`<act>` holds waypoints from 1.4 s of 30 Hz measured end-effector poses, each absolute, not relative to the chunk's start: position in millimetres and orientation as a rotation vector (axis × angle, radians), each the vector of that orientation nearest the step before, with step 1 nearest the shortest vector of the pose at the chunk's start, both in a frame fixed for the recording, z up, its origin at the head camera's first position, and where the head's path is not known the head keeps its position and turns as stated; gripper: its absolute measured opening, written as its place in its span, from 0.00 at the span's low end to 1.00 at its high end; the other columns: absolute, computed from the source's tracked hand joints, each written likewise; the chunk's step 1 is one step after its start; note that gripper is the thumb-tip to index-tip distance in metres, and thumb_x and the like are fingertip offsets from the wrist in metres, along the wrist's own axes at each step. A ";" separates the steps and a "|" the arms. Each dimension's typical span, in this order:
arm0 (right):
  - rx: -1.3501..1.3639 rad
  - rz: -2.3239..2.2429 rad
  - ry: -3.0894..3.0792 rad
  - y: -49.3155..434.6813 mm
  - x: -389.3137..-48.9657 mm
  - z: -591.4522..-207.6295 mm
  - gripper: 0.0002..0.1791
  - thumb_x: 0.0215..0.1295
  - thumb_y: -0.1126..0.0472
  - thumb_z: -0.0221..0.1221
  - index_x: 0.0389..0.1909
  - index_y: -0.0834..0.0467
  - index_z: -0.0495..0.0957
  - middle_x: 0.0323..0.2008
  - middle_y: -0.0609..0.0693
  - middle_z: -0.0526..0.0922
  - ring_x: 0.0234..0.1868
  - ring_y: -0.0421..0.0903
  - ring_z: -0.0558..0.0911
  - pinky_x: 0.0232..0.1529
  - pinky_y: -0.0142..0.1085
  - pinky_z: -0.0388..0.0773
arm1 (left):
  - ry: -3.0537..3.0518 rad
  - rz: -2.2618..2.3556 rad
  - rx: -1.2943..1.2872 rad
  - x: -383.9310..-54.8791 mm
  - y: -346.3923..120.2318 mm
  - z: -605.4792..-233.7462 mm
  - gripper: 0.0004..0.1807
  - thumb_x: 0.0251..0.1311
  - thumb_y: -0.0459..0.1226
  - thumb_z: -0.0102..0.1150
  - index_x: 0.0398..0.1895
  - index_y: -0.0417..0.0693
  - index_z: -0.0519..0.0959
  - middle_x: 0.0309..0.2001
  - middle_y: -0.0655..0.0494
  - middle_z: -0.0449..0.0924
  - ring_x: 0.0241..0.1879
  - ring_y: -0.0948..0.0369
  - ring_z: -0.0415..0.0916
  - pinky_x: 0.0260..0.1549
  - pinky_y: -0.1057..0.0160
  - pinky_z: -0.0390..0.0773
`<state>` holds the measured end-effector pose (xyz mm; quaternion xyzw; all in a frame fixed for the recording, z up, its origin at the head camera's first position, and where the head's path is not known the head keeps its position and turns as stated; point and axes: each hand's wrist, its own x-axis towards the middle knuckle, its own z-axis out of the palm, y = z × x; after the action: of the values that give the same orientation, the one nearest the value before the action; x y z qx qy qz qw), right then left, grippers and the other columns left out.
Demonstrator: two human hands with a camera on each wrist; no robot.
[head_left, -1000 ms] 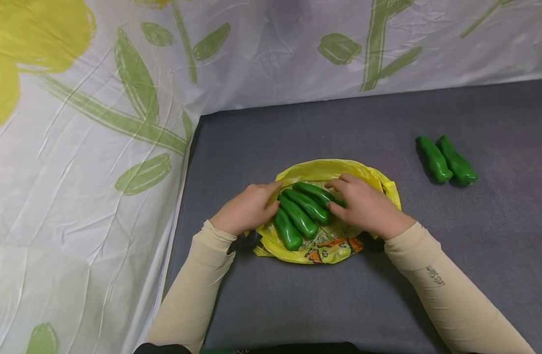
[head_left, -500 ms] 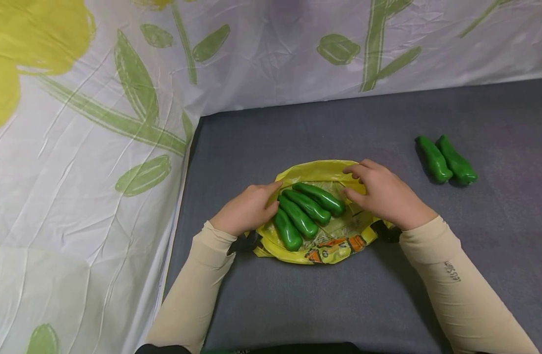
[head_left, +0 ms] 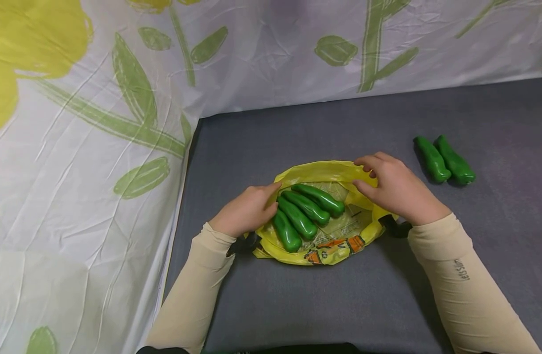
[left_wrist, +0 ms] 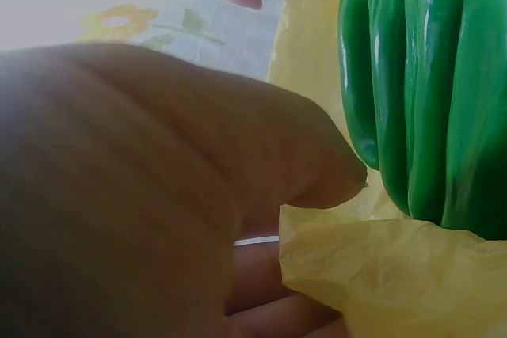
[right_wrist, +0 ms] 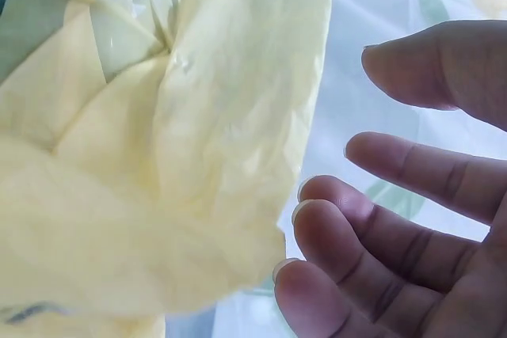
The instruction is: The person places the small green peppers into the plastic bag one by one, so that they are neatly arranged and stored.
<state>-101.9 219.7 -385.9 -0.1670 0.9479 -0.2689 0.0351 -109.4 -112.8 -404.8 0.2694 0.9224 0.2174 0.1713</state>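
A yellow plastic bag (head_left: 320, 172) lies with its mouth spread open on the dark table. Several glossy green peppers (head_left: 307, 206) lie side by side inside it. At the bag's left rim, my left hand (head_left: 246, 209) holds the edge, thumb on the inner side near the peppers and fingers outside, as the left wrist view shows. My right hand (head_left: 397, 187) hovers at the bag's right rim, its fingers spread and slightly bent with nothing between them. In the right wrist view the bag's wall (right_wrist: 238, 116) stands just beside the fingertips (right_wrist: 325, 235).
Two more green peppers (head_left: 454, 160) lie together on the table (head_left: 297, 305), to the right of and behind the bag. A white cloth with a flower print (head_left: 271, 54) hangs along the back and left edges. Dark straps sit at both wrists.
My right hand has drawn away from the peppers in the bag, moving right and a little back to the right rim. The left hand and the peppers have stayed put.
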 end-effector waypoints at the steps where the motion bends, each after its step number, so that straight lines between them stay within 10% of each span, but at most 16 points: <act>1: -0.503 -0.827 2.914 220.8 -102.0 -385.5 0.23 0.73 0.57 0.63 0.64 0.64 0.79 0.54 0.63 0.82 0.52 0.61 0.82 0.50 0.58 0.80 | 2.614 0.619 0.763 -109.2 -112.7 -404.2 0.30 0.75 0.35 0.51 0.78 0.37 0.66 0.51 0.46 0.84 0.24 0.62 0.74 0.31 0.63 0.78; 14: -0.386 -0.794 2.900 239.3 -106.2 -378.8 0.24 0.72 0.61 0.55 0.66 0.63 0.77 0.56 0.65 0.80 0.54 0.60 0.80 0.51 0.58 0.78 | 2.583 0.647 0.744 -106.0 -113.9 -400.3 0.30 0.77 0.35 0.49 0.79 0.37 0.64 0.32 0.53 0.76 0.16 0.65 0.69 0.21 0.64 0.75; 42: 0.040 -0.736 2.897 296.2 -116.0 -383.8 0.32 0.72 0.54 0.63 0.71 0.66 0.71 0.59 0.71 0.76 0.52 0.69 0.78 0.44 0.63 0.76 | 2.616 0.642 0.766 -106.0 -113.3 -400.9 0.30 0.75 0.34 0.51 0.78 0.37 0.66 0.37 0.51 0.80 0.20 0.64 0.72 0.22 0.65 0.75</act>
<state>-116.0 296.2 -383.8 0.0133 0.9663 -0.2454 0.0763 -106.0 -113.3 -400.9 0.2697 0.9205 0.2260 0.1699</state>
